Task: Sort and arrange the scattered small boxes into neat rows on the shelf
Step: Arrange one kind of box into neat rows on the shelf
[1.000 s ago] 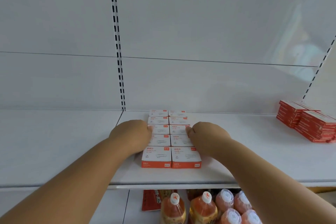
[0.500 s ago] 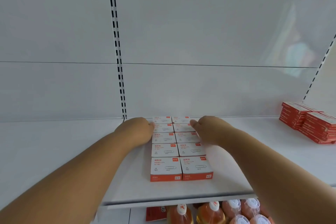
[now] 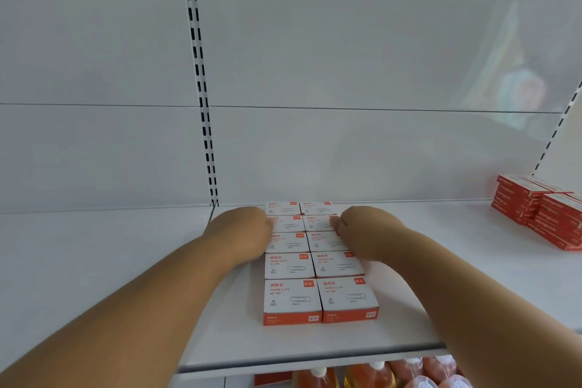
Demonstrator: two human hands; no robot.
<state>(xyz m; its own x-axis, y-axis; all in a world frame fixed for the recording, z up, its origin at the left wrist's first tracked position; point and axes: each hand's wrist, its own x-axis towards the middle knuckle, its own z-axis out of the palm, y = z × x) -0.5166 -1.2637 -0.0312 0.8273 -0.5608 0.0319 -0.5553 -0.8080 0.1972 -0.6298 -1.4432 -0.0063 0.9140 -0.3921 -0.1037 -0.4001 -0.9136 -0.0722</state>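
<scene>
Fingers [image 3: 270,224] of both hands have slid farther back along the boxes [image 3: 291,264].

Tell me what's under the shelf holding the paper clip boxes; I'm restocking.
Under the shelf: capped orange bottles and a red packet. The shelf hides the rest.

Shelf [image 3: 126,261] looking like smooth white painted metal, faint satin sheen. Back panel [image 3: 346,41] showing same smooth white finish, glossy enough to be carrying blurred reflection at right. Slotted upright [image 3: 201,98] appearing as painted metal with dark punched slots. Small boxes [image 3: 291,299] looking like thin printed cardboard, white tops matt, orange-red front bands slightly sheeny. Red box stack [image 3: 541,211] showing glossy carton faces. Bottles [image 3: 368,376] below appearing as clear shiny plastic, white caps smooth.
</scene>
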